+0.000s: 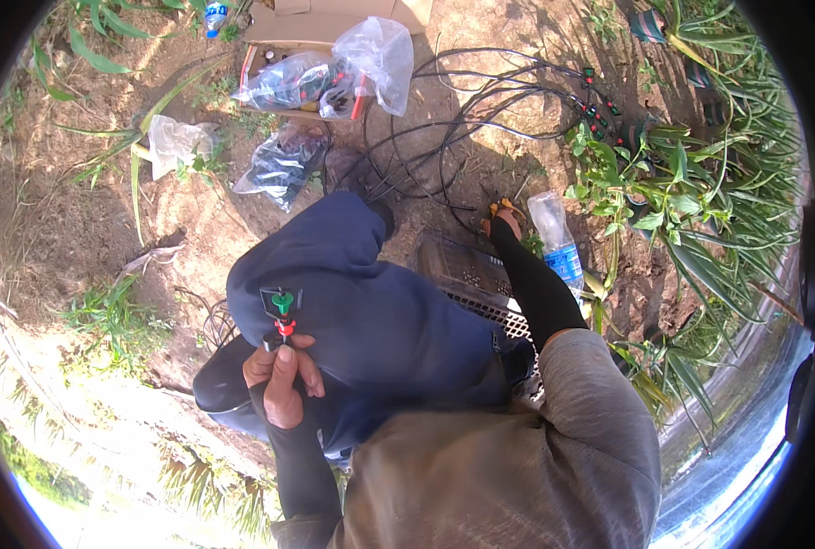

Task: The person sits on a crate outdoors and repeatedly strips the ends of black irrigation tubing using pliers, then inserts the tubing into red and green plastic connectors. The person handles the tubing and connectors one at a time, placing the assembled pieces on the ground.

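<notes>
Pinched upright between the thumb and fingers of my left hand (284, 380) is a small micro-sprinkler (283, 306), with a black frame, a green spinner and a red part below. A short black piece shows at its base by my fingertips. My right arm, in a black sleeve, stretches forward and down to the ground, where my right hand (502, 222) is closed around something yellow-orange (508, 207). Its kind cannot be made out, and the fingers are partly hidden. A clear plastic bottle (554, 233) with a blue label lies just right of that hand.
Coils of thin black tubing (480, 119) spread ahead, with several green-and-red sprinklers (598, 119) at the right. A cardboard box (320, 23) holds clear bags of parts. Another bag of black pieces (286, 165) lies nearer. A perforated crate (462, 265) is beside my legs; leafy plants (691, 210) line the right.
</notes>
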`<act>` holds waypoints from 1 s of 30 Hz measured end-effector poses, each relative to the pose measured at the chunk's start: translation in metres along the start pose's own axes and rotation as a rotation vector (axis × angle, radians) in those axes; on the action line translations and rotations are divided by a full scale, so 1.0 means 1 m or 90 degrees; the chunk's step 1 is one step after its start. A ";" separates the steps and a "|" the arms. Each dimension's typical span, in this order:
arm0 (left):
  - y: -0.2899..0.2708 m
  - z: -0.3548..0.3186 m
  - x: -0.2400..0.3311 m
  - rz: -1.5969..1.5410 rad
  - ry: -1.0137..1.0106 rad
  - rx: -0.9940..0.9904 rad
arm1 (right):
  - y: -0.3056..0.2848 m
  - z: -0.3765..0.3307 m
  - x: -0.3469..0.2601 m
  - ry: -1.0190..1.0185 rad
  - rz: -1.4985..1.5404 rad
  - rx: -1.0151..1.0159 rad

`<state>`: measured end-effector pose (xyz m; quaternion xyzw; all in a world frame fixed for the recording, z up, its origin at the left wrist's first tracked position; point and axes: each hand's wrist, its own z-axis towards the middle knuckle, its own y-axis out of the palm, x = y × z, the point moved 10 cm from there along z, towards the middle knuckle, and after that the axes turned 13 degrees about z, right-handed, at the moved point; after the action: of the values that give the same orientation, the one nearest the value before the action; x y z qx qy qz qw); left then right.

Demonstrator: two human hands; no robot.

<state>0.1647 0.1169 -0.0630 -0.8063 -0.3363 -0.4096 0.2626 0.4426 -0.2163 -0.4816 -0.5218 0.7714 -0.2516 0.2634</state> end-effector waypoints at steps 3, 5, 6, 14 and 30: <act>0.004 0.001 0.002 0.013 -0.013 -0.002 | -0.005 0.006 0.000 0.049 0.012 -0.012; 0.006 0.001 0.003 0.017 -0.011 -0.004 | -0.013 0.016 0.005 0.074 0.070 0.023; 0.006 0.001 0.003 0.018 -0.008 -0.002 | -0.013 0.021 0.009 0.084 0.087 0.022; 0.007 -0.008 -0.004 0.035 -0.009 -0.040 | 0.008 0.041 0.002 -0.035 0.022 0.026; -0.002 -0.015 0.029 -0.047 0.001 -0.026 | -0.098 -0.207 -0.137 -0.461 0.742 -0.579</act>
<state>0.1689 0.1172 -0.0309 -0.7982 -0.3576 -0.4261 0.2311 0.4131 -0.0968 -0.2445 -0.1423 0.8123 0.4463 0.3475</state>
